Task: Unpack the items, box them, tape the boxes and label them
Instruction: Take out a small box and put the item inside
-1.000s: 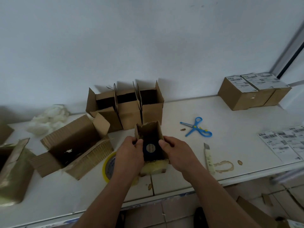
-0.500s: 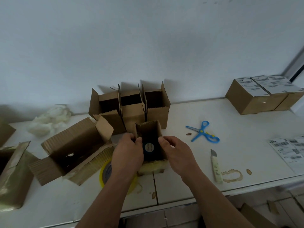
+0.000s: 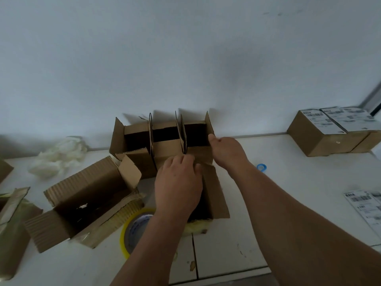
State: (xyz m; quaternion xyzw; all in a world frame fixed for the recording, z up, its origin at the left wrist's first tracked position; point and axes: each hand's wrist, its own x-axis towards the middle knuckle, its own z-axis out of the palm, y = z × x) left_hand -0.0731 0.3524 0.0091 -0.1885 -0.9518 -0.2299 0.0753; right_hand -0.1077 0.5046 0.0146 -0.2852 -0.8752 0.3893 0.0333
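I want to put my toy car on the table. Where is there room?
Bare white table lies between the right forearm, the labelled boxes and the label sheets. It is crowded on the left: open boxes, the big corrugated box, the tape roll, white stuffing.

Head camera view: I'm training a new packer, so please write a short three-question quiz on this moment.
1. True or false: the closed brown cardboard boxes at the far right already bear white printed labels.
2. Where does the yellow roll of clear tape lie?
A) inside the large corrugated box on its side
B) on the white table, left of the small open brown cardboard box
C) on top of the labelled boxes
3. Fill in: ___ open brown cardboard boxes stand in a row against the wall.

Key: 1 true; 2 B; 3 three.
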